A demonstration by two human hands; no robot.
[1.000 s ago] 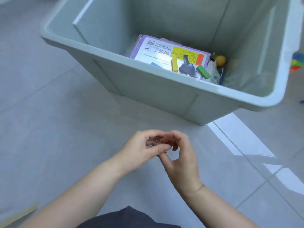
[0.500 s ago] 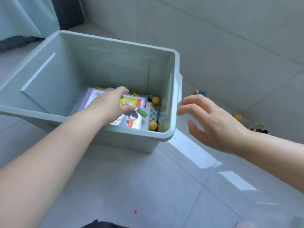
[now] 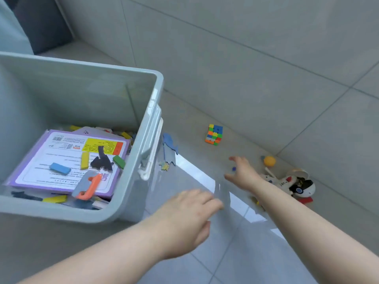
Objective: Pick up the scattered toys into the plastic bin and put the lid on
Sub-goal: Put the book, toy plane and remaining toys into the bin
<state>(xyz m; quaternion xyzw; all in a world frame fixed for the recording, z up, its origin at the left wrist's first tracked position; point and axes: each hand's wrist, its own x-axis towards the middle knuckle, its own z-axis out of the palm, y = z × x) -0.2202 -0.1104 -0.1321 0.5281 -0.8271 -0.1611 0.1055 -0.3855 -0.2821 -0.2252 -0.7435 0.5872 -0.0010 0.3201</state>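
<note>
The grey-green plastic bin (image 3: pixel 141 140) stands at the left, holding a purple-edged puzzle board (image 3: pixel 61 158) and several small coloured blocks. My left hand (image 3: pixel 188 218) hovers open over the floor just right of the bin's near corner, holding nothing. My right hand (image 3: pixel 242 175) reaches out open toward the right, above the floor, close to a white toy plane (image 3: pixel 287 181). A colourful puzzle cube (image 3: pixel 214 134) and an orange ball (image 3: pixel 269 160) lie on the floor by the wall. Blue foam fish shapes (image 3: pixel 169 149) lie beside the bin. No lid is in view.
A tiled wall runs diagonally behind the toys. A red block (image 3: pixel 305 200) lies near the plane. A dark cushion and pale fabric (image 3: pixel 41 27) sit at the far left behind the bin. Bright light patches fall on the glossy floor tiles.
My left hand has come out of the bin and moved right over the floor. My right hand has reached farther right toward the toys. The view has swung right.
</note>
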